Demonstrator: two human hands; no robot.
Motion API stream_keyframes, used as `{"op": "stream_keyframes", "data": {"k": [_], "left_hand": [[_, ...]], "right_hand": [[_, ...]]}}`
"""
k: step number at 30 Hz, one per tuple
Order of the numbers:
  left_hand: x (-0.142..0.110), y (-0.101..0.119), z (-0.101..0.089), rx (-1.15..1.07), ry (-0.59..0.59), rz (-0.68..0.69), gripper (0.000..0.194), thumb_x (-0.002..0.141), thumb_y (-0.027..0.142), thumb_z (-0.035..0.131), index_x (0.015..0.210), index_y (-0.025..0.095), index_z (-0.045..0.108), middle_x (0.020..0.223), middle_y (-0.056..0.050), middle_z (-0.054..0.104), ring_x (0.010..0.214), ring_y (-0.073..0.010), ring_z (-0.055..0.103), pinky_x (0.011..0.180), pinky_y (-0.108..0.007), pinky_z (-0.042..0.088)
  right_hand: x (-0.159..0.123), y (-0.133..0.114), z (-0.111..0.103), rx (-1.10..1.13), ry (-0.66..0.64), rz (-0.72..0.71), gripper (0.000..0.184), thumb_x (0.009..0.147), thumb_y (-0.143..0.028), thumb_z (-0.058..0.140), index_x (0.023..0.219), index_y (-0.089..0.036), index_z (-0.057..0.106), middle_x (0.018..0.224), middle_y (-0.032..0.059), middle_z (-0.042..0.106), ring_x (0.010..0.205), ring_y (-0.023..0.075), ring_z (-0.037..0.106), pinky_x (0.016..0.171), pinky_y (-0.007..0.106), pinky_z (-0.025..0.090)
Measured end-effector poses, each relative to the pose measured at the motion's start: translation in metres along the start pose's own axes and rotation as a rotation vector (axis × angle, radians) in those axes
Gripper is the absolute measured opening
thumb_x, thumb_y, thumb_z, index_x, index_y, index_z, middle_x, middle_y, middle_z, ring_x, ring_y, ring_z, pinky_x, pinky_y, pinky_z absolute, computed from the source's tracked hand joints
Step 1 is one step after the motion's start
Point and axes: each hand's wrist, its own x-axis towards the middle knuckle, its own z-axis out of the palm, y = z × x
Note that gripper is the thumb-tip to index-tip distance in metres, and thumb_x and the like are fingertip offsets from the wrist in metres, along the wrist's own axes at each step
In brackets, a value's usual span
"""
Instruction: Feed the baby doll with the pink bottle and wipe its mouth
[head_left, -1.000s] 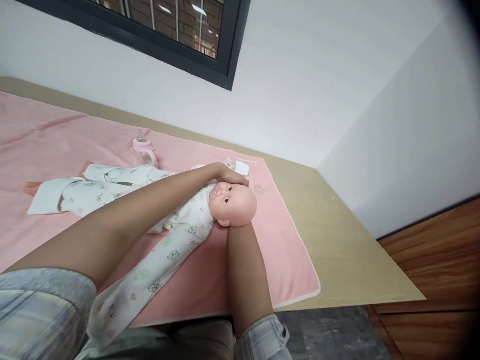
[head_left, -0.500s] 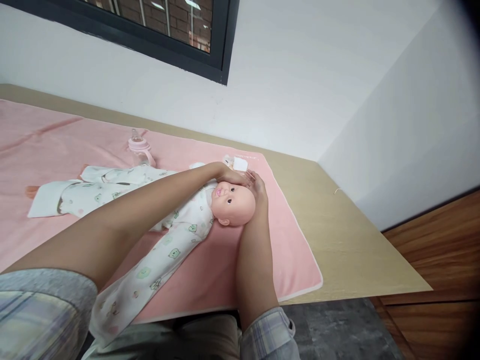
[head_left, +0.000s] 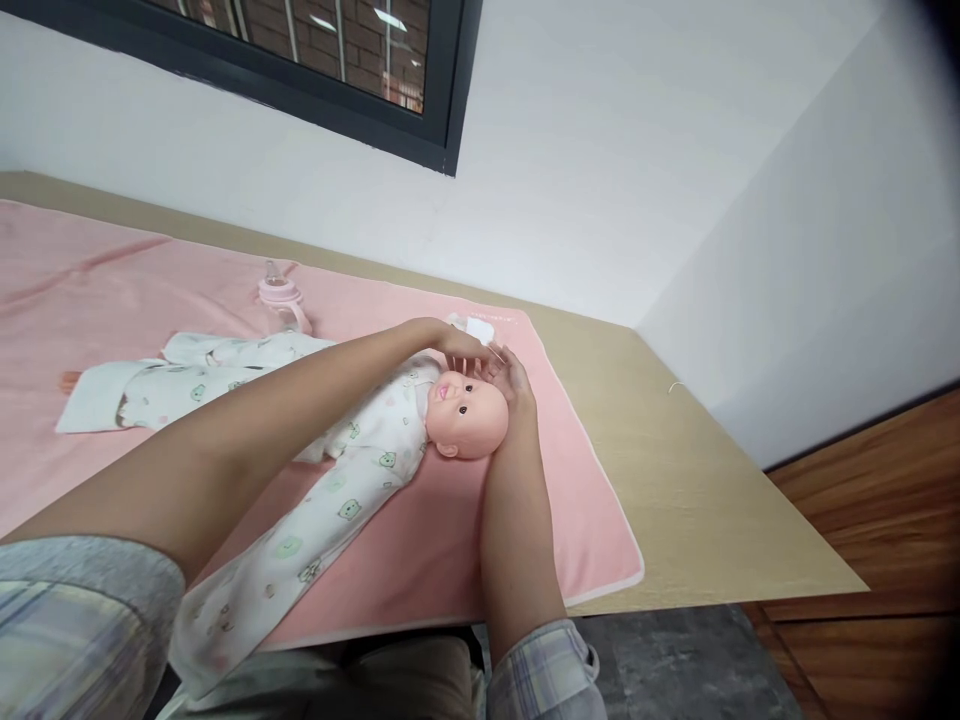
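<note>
A baby doll (head_left: 469,415) with a bald head lies on its back in a white printed sleepsuit (head_left: 379,440). Reaching across its body, my left hand (head_left: 466,348) is at the far side of the head, fingers apart and pointing down. My right hand (head_left: 516,378) is curved at the top of the head, palm inward, with its wrist beside the scalp. The fingertips of both hands meet or nearly meet. Just beyond them lies a small clear item with a white part (head_left: 480,330), partly hidden. One long sleeve (head_left: 300,545) stretches toward my lap.
A pink blanket (head_left: 592,540) covers much of the wooden tabletop (head_left: 675,500). A baby bottle (head_left: 281,300) with pink collar and handles stands beyond the doll's legs. White walls and a dark window frame (head_left: 442,130) rise behind. Wooden panelling (head_left: 862,530) is at right.
My left hand has lifted slightly off the doll's head, and its fingers now show apart. The head has shifted slightly toward me.
</note>
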Motion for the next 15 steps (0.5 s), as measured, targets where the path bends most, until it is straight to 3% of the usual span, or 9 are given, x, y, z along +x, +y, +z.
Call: {"op": "stream_keyframes", "data": {"k": [3, 8, 12, 15], "left_hand": [[-0.013, -0.007, -0.013, 0.028, 0.101, 0.012, 0.049, 0.078, 0.048, 0.052, 0.109, 0.015, 0.069, 0.111, -0.016, 0.074, 0.103, -0.0299, 0.070, 0.100, -0.041, 0.052], [-0.028, -0.024, -0.021, -0.010, 0.333, -0.013, 0.047, 0.077, 0.046, 0.052, 0.108, 0.014, 0.067, 0.123, -0.019, 0.071, 0.107, -0.0300, 0.069, 0.094, -0.037, 0.054], [-0.032, -0.033, -0.020, -0.070, 0.430, -0.027, 0.045, 0.076, 0.047, 0.057, 0.106, 0.015, 0.068, 0.123, -0.018, 0.071, 0.109, -0.0305, 0.068, 0.088, -0.034, 0.055], [-0.034, -0.038, -0.019, -0.136, 0.491, -0.037, 0.045, 0.075, 0.048, 0.061, 0.105, 0.016, 0.069, 0.120, -0.017, 0.072, 0.109, -0.0306, 0.069, 0.084, -0.032, 0.056]], "right_hand": [[-0.002, -0.002, 0.000, 0.047, -0.027, -0.011, 0.019, 0.091, -0.040, 0.064, 0.100, -0.024, 0.068, 0.102, 0.0017, 0.074, 0.097, 0.0161, 0.073, 0.096, 0.038, 0.063], [-0.009, -0.006, 0.005, 0.031, -0.016, 0.002, 0.021, 0.090, -0.043, 0.065, 0.101, -0.025, 0.069, 0.113, 0.0034, 0.074, 0.103, 0.0153, 0.073, 0.099, 0.035, 0.061], [-0.012, -0.008, 0.010, -0.018, -0.004, 0.034, 0.026, 0.087, -0.047, 0.068, 0.102, -0.025, 0.070, 0.119, 0.0034, 0.073, 0.105, 0.0164, 0.072, 0.098, 0.037, 0.061], [-0.012, -0.012, 0.012, 0.002, -0.038, -0.018, 0.026, 0.088, -0.048, 0.064, 0.102, -0.027, 0.071, 0.120, 0.0019, 0.073, 0.111, 0.0158, 0.071, 0.101, 0.036, 0.059]]}}
